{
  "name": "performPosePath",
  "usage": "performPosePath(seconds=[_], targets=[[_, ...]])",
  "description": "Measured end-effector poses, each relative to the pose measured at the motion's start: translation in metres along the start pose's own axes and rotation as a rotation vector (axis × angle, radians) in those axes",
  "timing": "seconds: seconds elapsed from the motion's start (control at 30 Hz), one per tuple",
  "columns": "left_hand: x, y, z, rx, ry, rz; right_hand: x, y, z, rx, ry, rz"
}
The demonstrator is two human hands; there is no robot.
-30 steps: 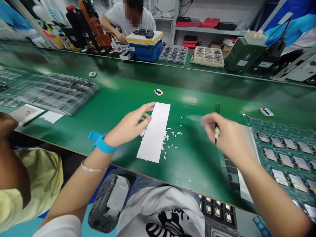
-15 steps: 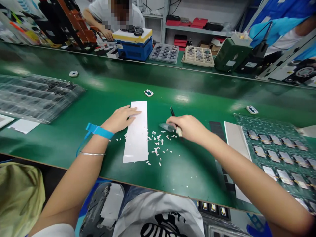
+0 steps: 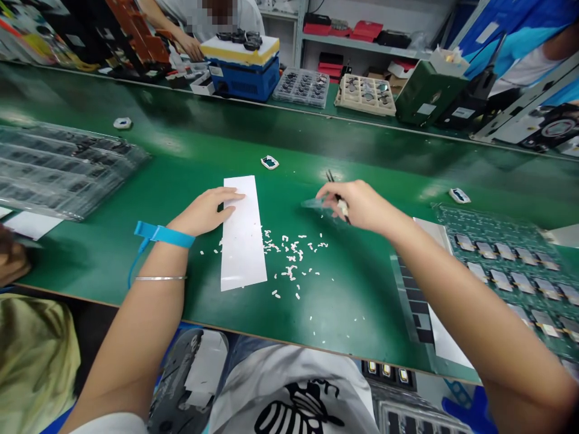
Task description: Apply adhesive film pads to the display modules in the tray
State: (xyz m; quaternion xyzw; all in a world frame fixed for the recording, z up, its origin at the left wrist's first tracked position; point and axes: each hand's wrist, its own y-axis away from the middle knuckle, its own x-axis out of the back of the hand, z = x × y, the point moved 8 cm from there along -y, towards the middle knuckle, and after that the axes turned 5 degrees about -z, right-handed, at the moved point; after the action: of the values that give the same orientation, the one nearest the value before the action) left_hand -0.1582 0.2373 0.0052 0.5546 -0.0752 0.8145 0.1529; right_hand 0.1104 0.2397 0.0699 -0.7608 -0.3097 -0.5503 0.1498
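My left hand (image 3: 208, 210) lies with fingers stretched out over the upper left part of a long white paper strip (image 3: 243, 247). Right of the strip, many small white bits (image 3: 291, 272) are scattered on the green tabletop. Above these bits, my right hand (image 3: 364, 206) is closed around black tweezers (image 3: 330, 176), whose tips point away from me. A clear piece of plastic film (image 3: 311, 204) sticks out to the left of those fingers. Something small and pale shows by the tweezers, too unclear to name.
Clear trays (image 3: 58, 169) lie at left, with a co-worker's hand (image 3: 12, 256) at the table edge. At right is a tray of rectangular parts (image 3: 502, 280). Small white-framed pieces (image 3: 270, 162) lie farther back. A blue box (image 3: 246, 81) stands on the raised shelf.
My left hand and the paper strip have shifted left, and the strip has turned slightly. My right hand has moved away from me and rightward off the bits. A co-worker's hand has appeared at left.
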Motion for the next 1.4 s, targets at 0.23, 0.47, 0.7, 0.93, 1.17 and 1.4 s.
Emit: performPosePath(seconds=[0.23, 0.47, 0.7, 0.93, 1.17, 1.4], targets=[[-0.001, 0.000, 0.000, 0.001, 0.004, 0.000, 0.013, -0.028, 0.046, -0.049, -0.154, -0.015], [-0.001, 0.000, 0.001, -0.007, 0.006, 0.007, -0.012, -0.038, 0.053, -0.011, -0.291, -0.098], [-0.002, -0.001, -0.002, 0.001, 0.005, 0.017, -0.016, -0.040, 0.032, 0.117, -0.397, -0.118], [-0.003, -0.001, -0.003, -0.003, 0.002, 0.012, -0.023, -0.039, 0.024, 0.157, -0.405, -0.124], [-0.001, 0.000, -0.001, 0.013, 0.003, 0.015, -0.032, -0.031, -0.015, 0.279, -0.455, -0.153], [0.000, -0.001, 0.000, 0.033, 0.010, 0.029, -0.032, -0.038, -0.010, 0.278, -0.433, -0.119]])
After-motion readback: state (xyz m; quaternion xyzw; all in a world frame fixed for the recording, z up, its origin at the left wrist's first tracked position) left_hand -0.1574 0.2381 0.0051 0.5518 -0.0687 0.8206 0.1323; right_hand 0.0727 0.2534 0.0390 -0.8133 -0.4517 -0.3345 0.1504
